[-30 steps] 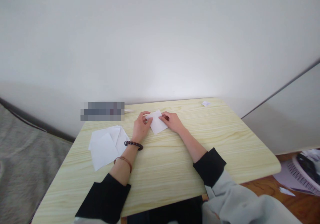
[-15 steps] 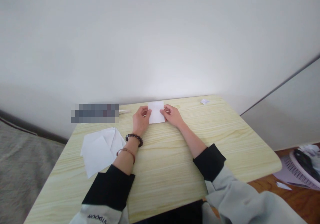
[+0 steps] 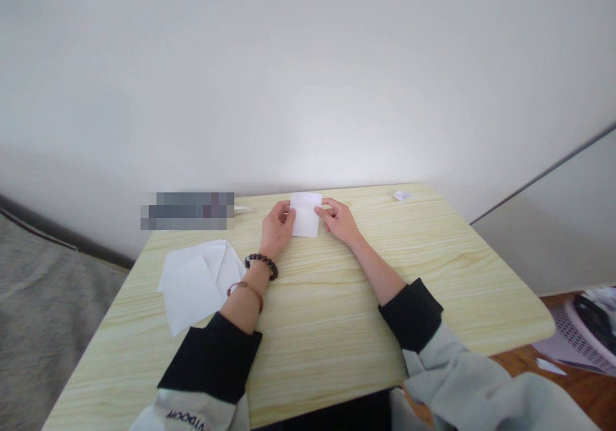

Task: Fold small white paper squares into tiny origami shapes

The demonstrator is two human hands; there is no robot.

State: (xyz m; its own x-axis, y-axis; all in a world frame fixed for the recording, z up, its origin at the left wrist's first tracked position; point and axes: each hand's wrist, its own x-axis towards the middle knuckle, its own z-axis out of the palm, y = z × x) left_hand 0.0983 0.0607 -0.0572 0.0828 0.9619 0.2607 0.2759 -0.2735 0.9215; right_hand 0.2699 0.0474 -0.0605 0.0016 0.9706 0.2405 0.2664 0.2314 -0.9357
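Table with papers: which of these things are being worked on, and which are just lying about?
In hand: small white paper, pinched at its sides by the left hand and the right hand.
Lying about: pile of white sheets, small paper scrap at the far edge, basket on the floor.

white paper, pale wood-grain table, black cuffs

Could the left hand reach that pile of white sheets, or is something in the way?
Probably yes: the left hand pinches the folded paper, but the pile of sheets lies just beside its forearm, with nothing between them.
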